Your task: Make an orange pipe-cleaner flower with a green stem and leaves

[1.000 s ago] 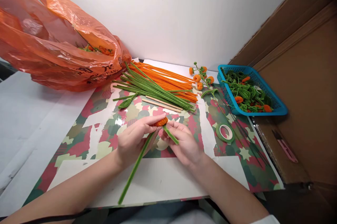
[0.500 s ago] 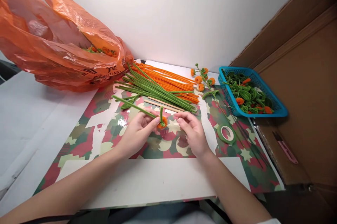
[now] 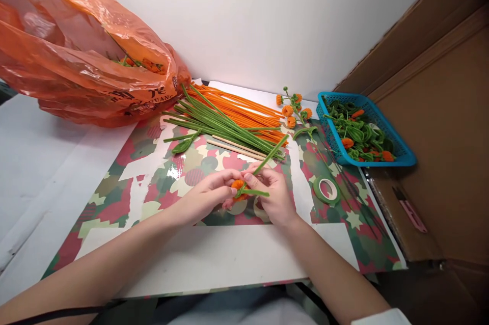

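My left hand is closed on a small orange pipe-cleaner flower, fingertips around its left side. From the flower's green base, one green pipe cleaner slants up to the right, and a shorter green end points right. My right hand pinches the green pipe cleaner close to the flower, between thumb and fingers. Just beyond the hands lie a pile of green pipe cleaners, a bundle of orange pipe cleaners and thin wooden sticks. A green leaf piece rests to their left.
An orange plastic bag bulges at the back left. On the right stand a blue basket of green and orange pieces, a roll of green tape and a stem with orange flowers. A pink-handled tool lies on cardboard.
The flower has turned, so its green pipe cleaner now points up and right instead of left. My right hand has moved in and taken hold of the pipe cleaner beside the flower.
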Demonstrator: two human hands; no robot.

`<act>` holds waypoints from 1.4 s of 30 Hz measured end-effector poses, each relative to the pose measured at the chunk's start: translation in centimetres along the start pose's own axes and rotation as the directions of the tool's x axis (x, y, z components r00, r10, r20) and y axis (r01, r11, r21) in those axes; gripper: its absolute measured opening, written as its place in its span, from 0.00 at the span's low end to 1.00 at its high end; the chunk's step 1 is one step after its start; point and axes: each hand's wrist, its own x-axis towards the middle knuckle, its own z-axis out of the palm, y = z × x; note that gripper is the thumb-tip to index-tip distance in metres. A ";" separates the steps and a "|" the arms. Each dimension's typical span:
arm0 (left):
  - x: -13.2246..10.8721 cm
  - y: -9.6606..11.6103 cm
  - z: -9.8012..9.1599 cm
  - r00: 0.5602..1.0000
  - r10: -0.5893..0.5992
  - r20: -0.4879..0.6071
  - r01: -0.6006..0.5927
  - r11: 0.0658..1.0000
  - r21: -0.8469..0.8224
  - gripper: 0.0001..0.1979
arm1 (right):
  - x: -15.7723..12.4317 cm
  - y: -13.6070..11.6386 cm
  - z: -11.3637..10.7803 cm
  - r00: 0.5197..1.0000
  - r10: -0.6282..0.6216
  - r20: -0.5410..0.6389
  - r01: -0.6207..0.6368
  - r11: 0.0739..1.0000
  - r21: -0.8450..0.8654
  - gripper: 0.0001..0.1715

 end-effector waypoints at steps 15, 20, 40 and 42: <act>-0.5 -0.7 -0.5 0.712 0.692 0.118 -0.470 0.345 0.812 0.03 | -0.6 -0.2 0.5 0.993 -0.008 -0.119 0.005 1.000 -0.026 0.08; -0.5 -0.7 -0.6 0.658 0.737 0.157 -0.498 0.268 0.825 0.04 | -0.7 -0.3 0.8 0.988 0.016 -0.154 -0.018 1.000 -0.010 0.07; -0.2 0.4 0.1 0.965 0.145 -0.219 -0.126 0.987 0.098 0.11 | -1.2 -0.2 0.2 0.999 -0.039 -0.007 0.039 0.999 0.005 0.02; -0.3 0.5 0.0 0.970 0.121 -0.210 -0.101 0.990 0.103 0.11 | -1.0 -0.1 -0.1 0.997 -0.065 0.044 0.066 0.997 -0.043 0.02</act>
